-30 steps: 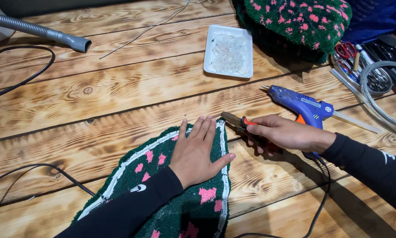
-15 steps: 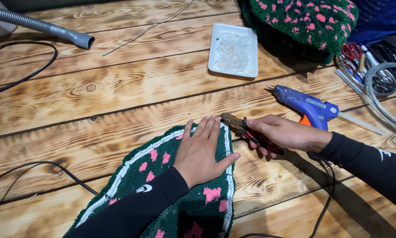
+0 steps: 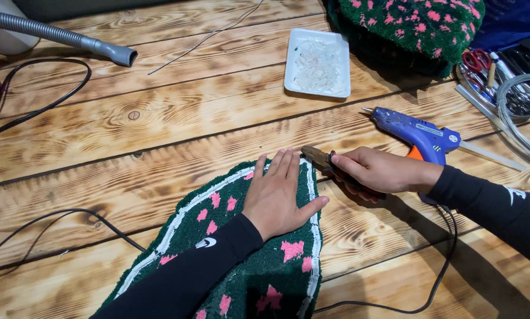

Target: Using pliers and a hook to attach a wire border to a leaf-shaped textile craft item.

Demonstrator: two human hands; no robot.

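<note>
Left hand (image 3: 277, 198) spread flat on green pink-spotted tufted rug (image 3: 218, 260); right hand (image 3: 377, 172) gripping pliers (image 3: 318, 157).

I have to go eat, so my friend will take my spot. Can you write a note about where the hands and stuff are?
Left hand: flat on the green tufted rug, pressing near its white border.
Right hand: gripping pliers, tips at the rug's edge.
Blue glue gun lies behind the right hand; white tray is further back.
Done or left: the pictures do not show how much of the edge is finished.
</note>
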